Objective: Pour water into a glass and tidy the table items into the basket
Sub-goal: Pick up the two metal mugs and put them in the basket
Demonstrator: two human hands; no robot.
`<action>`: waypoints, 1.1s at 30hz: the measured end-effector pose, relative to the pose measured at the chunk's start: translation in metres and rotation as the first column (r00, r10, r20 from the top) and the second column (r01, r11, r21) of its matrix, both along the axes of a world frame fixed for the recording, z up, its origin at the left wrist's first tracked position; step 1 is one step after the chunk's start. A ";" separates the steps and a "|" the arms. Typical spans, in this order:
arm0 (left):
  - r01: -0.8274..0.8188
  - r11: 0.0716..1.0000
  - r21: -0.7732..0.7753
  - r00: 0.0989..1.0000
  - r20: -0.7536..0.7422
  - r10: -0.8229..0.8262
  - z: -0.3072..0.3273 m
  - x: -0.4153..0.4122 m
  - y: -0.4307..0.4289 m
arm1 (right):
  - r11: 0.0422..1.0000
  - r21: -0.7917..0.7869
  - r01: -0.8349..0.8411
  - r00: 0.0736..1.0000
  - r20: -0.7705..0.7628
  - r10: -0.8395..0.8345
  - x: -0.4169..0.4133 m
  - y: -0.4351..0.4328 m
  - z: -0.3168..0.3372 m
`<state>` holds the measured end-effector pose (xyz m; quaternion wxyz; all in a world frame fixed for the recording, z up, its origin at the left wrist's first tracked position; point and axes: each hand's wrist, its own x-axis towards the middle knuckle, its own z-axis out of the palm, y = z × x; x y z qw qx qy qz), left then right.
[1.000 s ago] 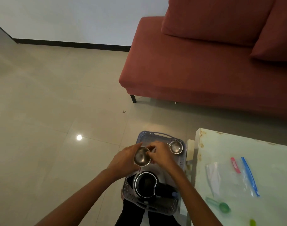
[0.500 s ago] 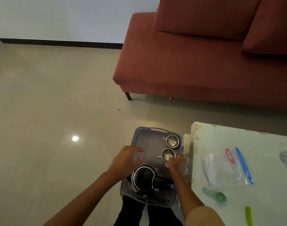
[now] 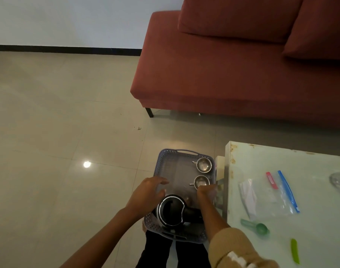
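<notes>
"Red sofa [image 3: 242,74] filled the far right, didn't it?"

"It did, above the pale tiled floor [image 3: 59,122]. Nearer, on the right, stood the pale table [image 3: 320,219]."

"And the basket?"

"The grey basket [image 3: 166,154] sat just left of the table, over dark trouser legs [image 3: 157,250]. A black kettle [image 3: 172,209] stood in its near end."

"The hands?"

"The left hand [image 3: 147,196] hung over the basket's left side, beside the kettle, fingers loosely spread and holding nothing. The right hand [image 3: 205,192] was at the basket's right rim, fingers curled downward just at the near cup [image 3: 201,181]. Whether it gripped that cup, I could not tell."

"Another cup too?"

"Yes, the far cup [image 3: 204,164], steel like the first, stood in the basket's far right corner, just behind it."

"On the table?"

"A clear zip bag [image 3: 267,198] lay flat with a red clip [image 3: 271,179] on it. At the right edge was a glass [image 3: 339,180], mostly cut off. A green scoop [image 3: 259,227] lay nearer, and a green strip [image 3: 294,251] nearest."
</notes>
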<state>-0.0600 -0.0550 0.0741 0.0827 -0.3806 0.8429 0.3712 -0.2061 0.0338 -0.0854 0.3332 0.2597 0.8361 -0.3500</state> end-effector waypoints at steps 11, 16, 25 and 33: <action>-0.045 0.995 0.085 0.998 -0.048 0.049 -0.003 -0.005 0.002 | 0.917 0.009 -0.399 0.910 -0.117 0.397 -0.002 0.017 -0.006; -0.055 0.993 0.109 0.997 -0.041 0.059 -0.001 -0.003 0.005 | 0.724 0.070 -0.687 0.718 -0.092 0.690 -0.009 0.024 -0.007; -0.017 0.994 0.110 1.000 -0.002 0.017 0.000 -0.001 0.006 | 0.549 0.207 -0.810 0.532 -0.136 0.836 -0.016 0.024 -0.002; 0.001 0.990 0.141 1.000 -0.026 0.003 0.002 -0.004 0.017 | 0.467 0.260 -0.845 0.449 -0.130 0.884 -0.022 0.026 0.003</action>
